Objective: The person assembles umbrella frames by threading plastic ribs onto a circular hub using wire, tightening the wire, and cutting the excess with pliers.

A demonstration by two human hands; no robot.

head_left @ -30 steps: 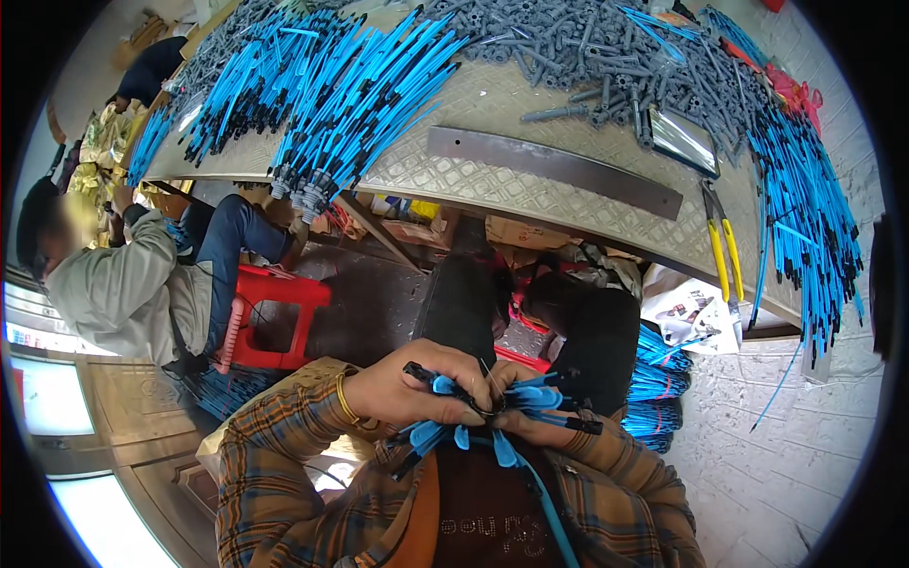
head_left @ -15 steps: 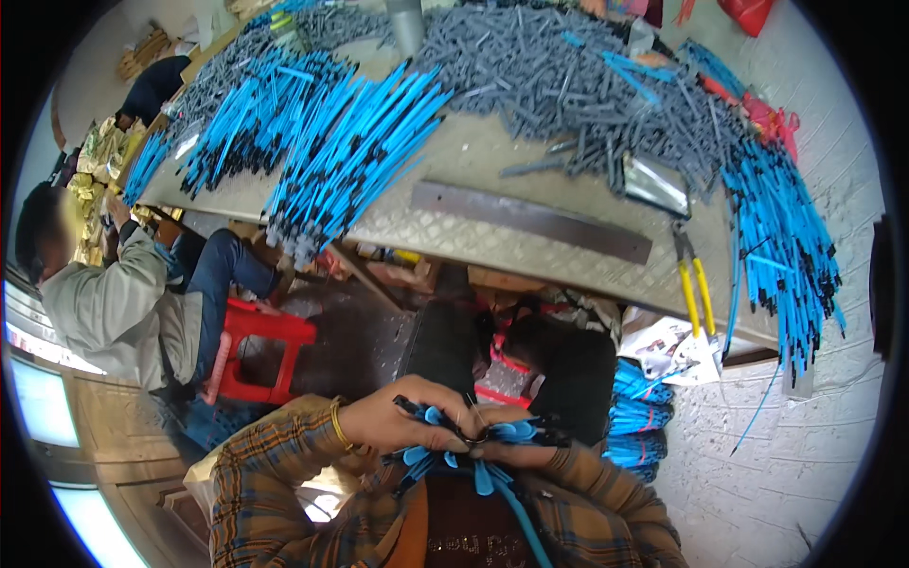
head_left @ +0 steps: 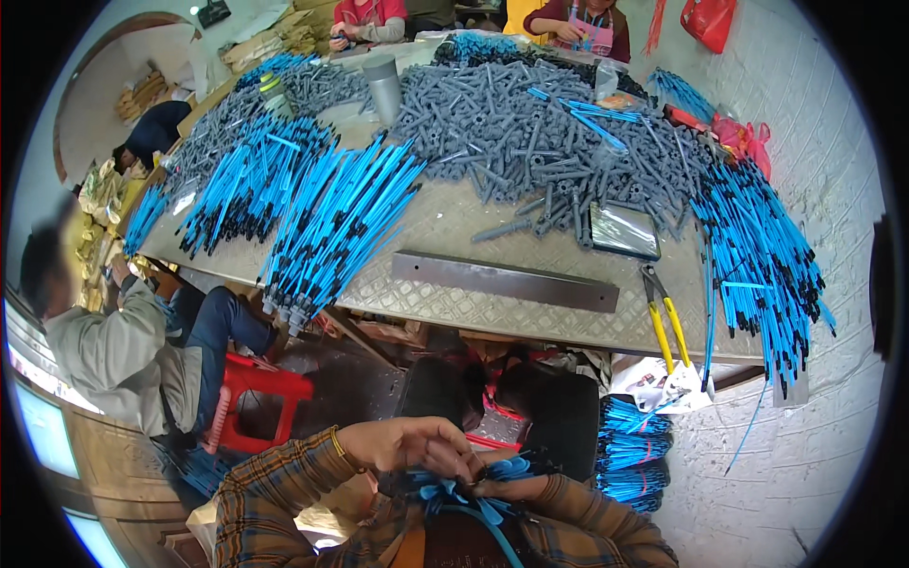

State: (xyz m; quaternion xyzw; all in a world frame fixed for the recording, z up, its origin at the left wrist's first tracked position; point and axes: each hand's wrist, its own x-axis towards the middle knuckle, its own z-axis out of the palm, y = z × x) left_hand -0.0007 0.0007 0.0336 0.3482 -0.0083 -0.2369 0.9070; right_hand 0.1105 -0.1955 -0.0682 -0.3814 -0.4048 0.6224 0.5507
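Note:
My left hand (head_left: 402, 445) is closed, its fingers bent and pinched together over a bundle of blue strips with black ends (head_left: 440, 490). A thin strand (head_left: 476, 456) shows at its fingertips; I cannot make out its kind. Against the bundle's right side, my right hand (head_left: 513, 488) is closed on it, with most of its fingers hidden by the strips. The bundle is held low in front of my body, and rounded blue ends fan out of it.
Across the table (head_left: 445, 213) lie piles of blue black-tipped sticks (head_left: 341, 222) and grey plastic plugs (head_left: 530, 123). Near its front edge are a metal bar (head_left: 502, 281), a phone (head_left: 623, 230) and yellow-handled cutters (head_left: 668, 327). A person sits at left beside a red stool (head_left: 256, 402).
My view has tilted up, so people beyond the table now show. My left hand has risen off the bundle's middle, its fingers more curled; the right hand still grips the bundle.

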